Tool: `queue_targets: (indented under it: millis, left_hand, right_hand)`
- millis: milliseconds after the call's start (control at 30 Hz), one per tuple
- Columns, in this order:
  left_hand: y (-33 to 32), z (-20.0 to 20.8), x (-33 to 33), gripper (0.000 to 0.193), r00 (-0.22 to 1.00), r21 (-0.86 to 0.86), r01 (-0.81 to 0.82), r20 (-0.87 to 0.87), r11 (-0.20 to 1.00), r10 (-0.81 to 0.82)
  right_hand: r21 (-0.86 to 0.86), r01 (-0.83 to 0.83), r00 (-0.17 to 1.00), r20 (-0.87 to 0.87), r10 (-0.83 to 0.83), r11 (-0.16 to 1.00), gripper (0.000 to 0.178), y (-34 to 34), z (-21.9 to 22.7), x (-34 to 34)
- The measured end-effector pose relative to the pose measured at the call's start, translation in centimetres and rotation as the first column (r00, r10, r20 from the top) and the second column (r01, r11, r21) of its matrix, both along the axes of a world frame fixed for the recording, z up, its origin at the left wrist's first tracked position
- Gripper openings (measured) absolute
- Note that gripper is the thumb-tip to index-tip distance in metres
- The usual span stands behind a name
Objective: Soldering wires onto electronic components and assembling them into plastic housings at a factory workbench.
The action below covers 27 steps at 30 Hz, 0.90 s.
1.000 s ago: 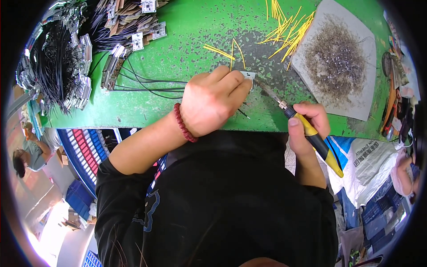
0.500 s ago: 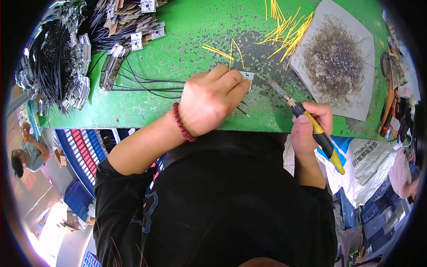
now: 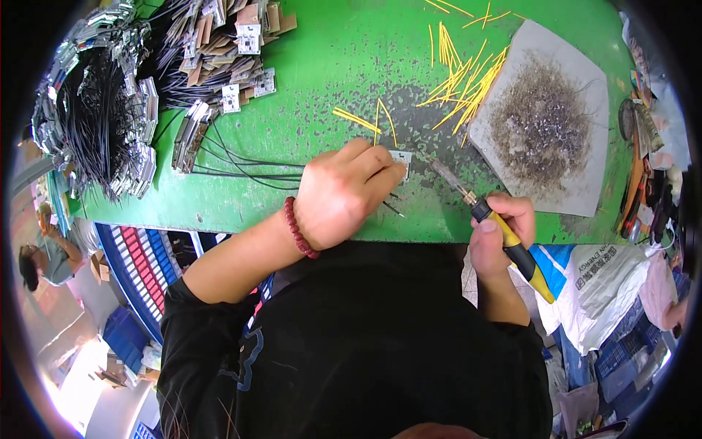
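Observation:
My left hand (image 3: pixel 340 192), with a red bead bracelet at the wrist, is closed over a small white circuit board (image 3: pixel 401 159) at the table's near side. The board's right part shows past the fingertips; the grip itself is hidden. Black wires (image 3: pixel 252 175) run from a long metal-cased part (image 3: pixel 191 139) to under this hand, and short dark ends stick out to its right. My right hand (image 3: pixel 503 235) grips a yellow-and-black soldering iron (image 3: pixel 521 256). Its tip points up and left, a little right of the board. Beyond my left fingers lie several thin yellow strips (image 3: pixel 355 119).
Metal-cased parts with black wires (image 3: pixel 146 110) are heaped at the far left, beside stacked wired boards (image 3: pixel 248 40). Right of the middle, yellow strips (image 3: pixel 475 88) lie against a grey slab (image 3: pixel 596 139) bearing dark residue. Tools (image 3: pixel 636 161) crowd the right edge. Another person (image 3: pixel 55 252) is at far left.
The whole view has shifted, so the table and both hands appear lower. Relative to the table, the hands, board and soldering iron have hardly moved.

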State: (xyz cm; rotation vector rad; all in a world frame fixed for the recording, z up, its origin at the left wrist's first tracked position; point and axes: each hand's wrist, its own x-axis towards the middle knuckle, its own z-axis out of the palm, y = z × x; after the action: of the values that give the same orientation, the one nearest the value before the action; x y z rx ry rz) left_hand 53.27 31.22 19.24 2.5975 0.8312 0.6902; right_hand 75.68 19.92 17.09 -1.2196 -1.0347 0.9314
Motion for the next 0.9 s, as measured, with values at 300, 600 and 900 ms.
queue_targets:
  millis: [300,600,900]
  left_hand:
    - [0.3,0.7,-0.1,0.037,1.000,-0.141,-0.001,0.010,0.990,0.002]
    - [0.5,2.7,-0.6,0.023,0.975,-0.256,-0.041,0.200,0.966,0.094]
    - [-0.4,4.1,-1.4,0.011,0.969,-0.466,0.010,0.222,0.885,0.106]
  right_hand:
    - [-0.022,0.051,0.995,0.092,-0.049,0.998,0.036,0.2,0.1,0.0]
    - [0.038,-0.098,0.994,-0.044,0.100,0.994,0.033,1.5,1.0,-1.0]
    - [0.238,-0.247,0.958,0.203,0.201,0.939,0.041,5.6,3.9,-4.6]
